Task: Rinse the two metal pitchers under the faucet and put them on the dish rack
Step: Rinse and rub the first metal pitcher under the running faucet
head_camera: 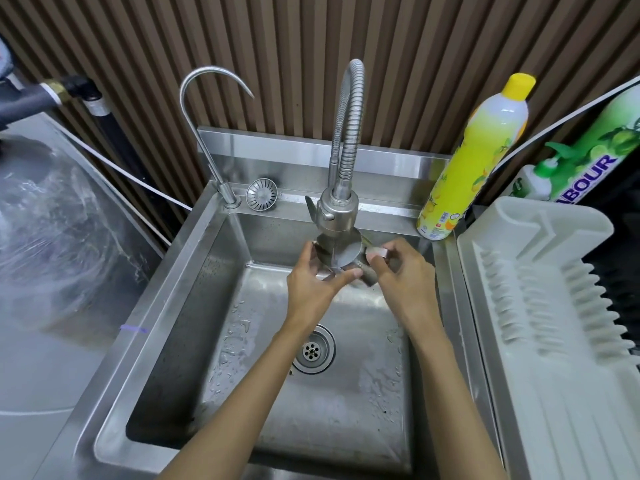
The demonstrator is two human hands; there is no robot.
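A small metal pitcher [341, 252] is held under the flexible steel faucet [337, 206], with a thin stream of water running into its open mouth. My left hand [313, 289] grips its left side, thumb reaching across the front. My right hand [403, 275] holds its right side at the handle, fingers curled round it. I see only one pitcher for certain; whether a second one lies behind the hands I cannot tell. The white plastic dish rack [547, 306] stands to the right of the sink with nothing on it.
The steel sink [221, 306] has a drain [313, 351] in its floor and water drops. A thin gooseneck tap [207, 109] and a strainer [262, 194] sit at the back left. A yellow soap bottle [478, 157] and a green refill pack [581, 157] stand at the back right.
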